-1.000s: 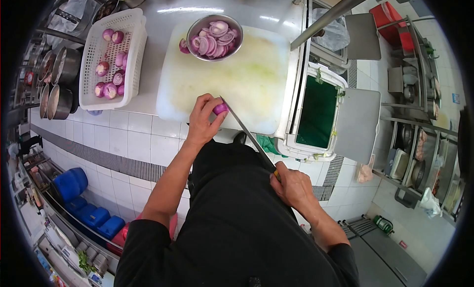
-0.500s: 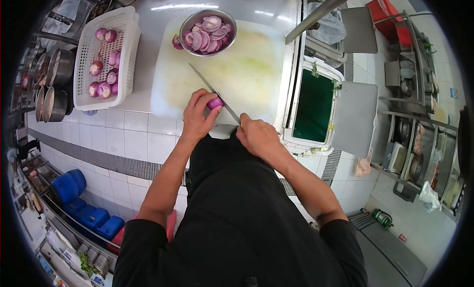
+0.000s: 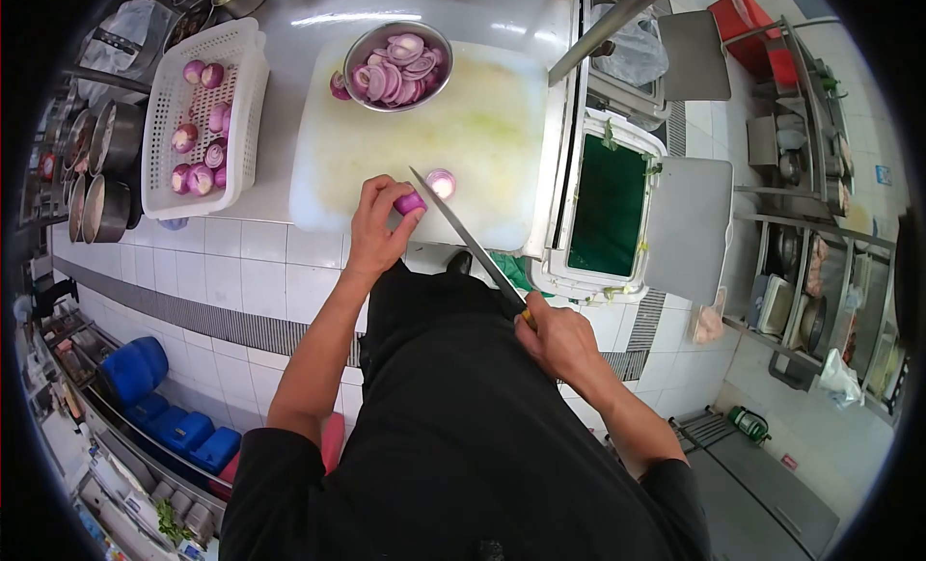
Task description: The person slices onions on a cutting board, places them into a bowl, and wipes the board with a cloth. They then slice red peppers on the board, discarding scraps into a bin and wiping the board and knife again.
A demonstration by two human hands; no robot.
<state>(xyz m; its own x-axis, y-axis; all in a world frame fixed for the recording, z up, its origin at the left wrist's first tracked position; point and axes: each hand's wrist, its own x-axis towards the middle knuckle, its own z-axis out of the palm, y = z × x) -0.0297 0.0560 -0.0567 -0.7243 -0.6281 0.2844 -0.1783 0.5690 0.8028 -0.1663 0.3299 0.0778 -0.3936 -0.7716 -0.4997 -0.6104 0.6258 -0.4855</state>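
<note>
My left hand [image 3: 377, 227] is closed around a red onion [image 3: 409, 203] near the front edge of the white cutting board [image 3: 333, 165]. A long kitchen knife [image 3: 473, 245] is gripped by its yellowish handle in my right hand [image 3: 561, 344], which is drawn back beyond the board's front edge. The blade slants up and left, its tip just right of the onion. A round cut onion slice [image 3: 441, 183] lies on the board to the right of the blade. At the back of the board, a metal bowl [image 3: 353, 53] holds many onion slices.
Left of the board, a white perforated basket [image 3: 253, 108] contains several peeled red onions. An onion piece [image 3: 339, 85] lies beside the bowl. On the right stand a green-lined bin [image 3: 610, 209] with its grey lid [image 3: 688, 228] and a slanting metal post [image 3: 617, 26].
My right hand has pulled the knife back and to the right, away from the onion. A cut slice now lies apart on the board. My left hand still holds the onion.
</note>
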